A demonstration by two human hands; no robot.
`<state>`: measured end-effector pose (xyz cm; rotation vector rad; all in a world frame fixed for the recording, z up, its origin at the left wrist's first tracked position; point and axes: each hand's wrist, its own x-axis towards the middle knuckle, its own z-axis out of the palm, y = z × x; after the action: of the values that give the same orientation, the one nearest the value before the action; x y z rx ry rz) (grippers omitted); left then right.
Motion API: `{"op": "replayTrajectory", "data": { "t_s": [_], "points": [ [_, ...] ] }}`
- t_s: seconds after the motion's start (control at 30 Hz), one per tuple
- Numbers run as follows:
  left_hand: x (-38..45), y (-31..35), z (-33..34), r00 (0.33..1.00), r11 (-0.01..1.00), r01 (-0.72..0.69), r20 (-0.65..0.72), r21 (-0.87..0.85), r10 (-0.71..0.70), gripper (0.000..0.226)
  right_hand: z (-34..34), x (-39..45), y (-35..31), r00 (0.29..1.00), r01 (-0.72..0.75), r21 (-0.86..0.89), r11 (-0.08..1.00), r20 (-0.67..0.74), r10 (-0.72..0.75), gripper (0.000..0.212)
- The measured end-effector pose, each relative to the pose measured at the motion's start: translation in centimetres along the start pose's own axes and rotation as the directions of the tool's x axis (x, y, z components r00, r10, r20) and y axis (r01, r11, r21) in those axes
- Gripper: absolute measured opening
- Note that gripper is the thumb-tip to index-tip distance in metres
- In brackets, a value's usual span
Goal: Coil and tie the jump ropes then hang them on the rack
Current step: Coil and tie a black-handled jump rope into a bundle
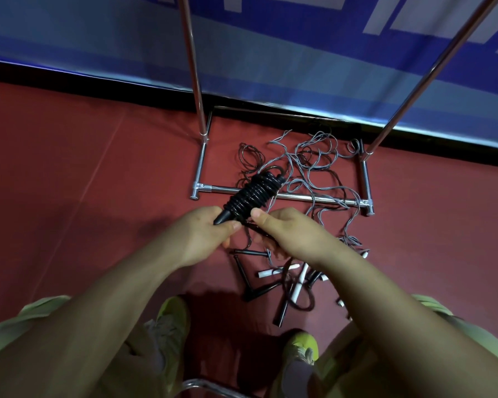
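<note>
Fingers of the left hand (pixel 210 234) are curled round the near tip of the black wound rope bundle (pixel 255 196), thumb and forefinger pinching the pointed handle end that sticks out toward the person. The right hand (pixel 285 231) sits just beside it, on the other side of the bundle's low end, its thumb pressed on the last coils; its fingers are bent under, and they seem to hold the free tail of cord that goes down from there (the exact hold is hidden by the hand itself). From both hands the bundle runs away and up to the right, so its long axis points from the person toward the rack base bar (pixel 299 196), with the far end loop over that bar in this view. I judge the winding is nearly done and the tie is the step in hand; the tail must be tucked at the near end, where the right hand is closer. Beyond lie the loose ropes (pixel 316 165), grey and dark, tangled on the red floor (pixel 84 173) inside the frame, with loose handles (pixel 273 272) nearer the shoes (pixel 173 320). The two rack uprights (pixel 194 67) rise behind, so hanging will need a lift forward and up.
</note>
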<state>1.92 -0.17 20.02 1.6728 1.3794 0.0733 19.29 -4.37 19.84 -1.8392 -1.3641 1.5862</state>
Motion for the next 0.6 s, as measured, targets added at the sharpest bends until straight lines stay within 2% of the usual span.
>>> {"op": "replayTrajectory", "data": {
  "t_s": [0.1, 0.17, 0.27, 0.33, 0.43, 0.53, 0.6],
  "points": [
    [-0.3, 0.1, -0.2, 0.998, 0.995, -0.024, -0.049, 0.101, 0.029, 0.026, 0.4, 0.0, 0.0, 0.997, -0.069, 0.182, 0.981, 0.043, 0.062, 0.061],
    [-0.6, 0.2, 0.2, 0.995, 0.966, -0.053, -0.073, 0.251, 0.073, 0.028, 0.6, 0.2, 0.1, 0.992, -0.128, 0.268, 0.955, 0.052, 0.118, 0.069],
    [-1.1, 0.3, 0.6, 0.983, 0.886, -0.096, -0.096, 0.454, 0.155, 0.030, 1.2, 0.3, 0.3, 0.986, -0.161, 0.316, 0.935, 0.021, 0.163, 0.067],
    [-1.1, 0.3, 0.6, 0.977, 0.886, -0.123, -0.101, 0.447, 0.186, 0.030, 1.2, 0.3, 0.1, 0.989, -0.135, 0.320, 0.938, -0.012, 0.147, 0.063],
    [-1.2, 0.3, 0.4, 0.982, 0.950, -0.139, -0.087, 0.281, 0.170, 0.041, 0.6, 0.2, -0.4, 0.992, -0.074, 0.304, 0.950, -0.073, 0.101, 0.057],
    [-1.1, 0.3, 0.0, 0.998, 0.994, -0.058, -0.025, -0.092, 0.056, 0.058, 0.2, -0.1, -0.5, 0.992, -0.047, 0.272, 0.961, -0.103, 0.078, 0.051],
    [-0.7, 0.2, -0.1, 1.000, 0.957, -0.013, -0.005, -0.291, 0.012, 0.044, 0.2, -0.1, -0.4, 0.994, -0.012, 0.257, 0.966, -0.101, 0.039, 0.047]
  ]
}}
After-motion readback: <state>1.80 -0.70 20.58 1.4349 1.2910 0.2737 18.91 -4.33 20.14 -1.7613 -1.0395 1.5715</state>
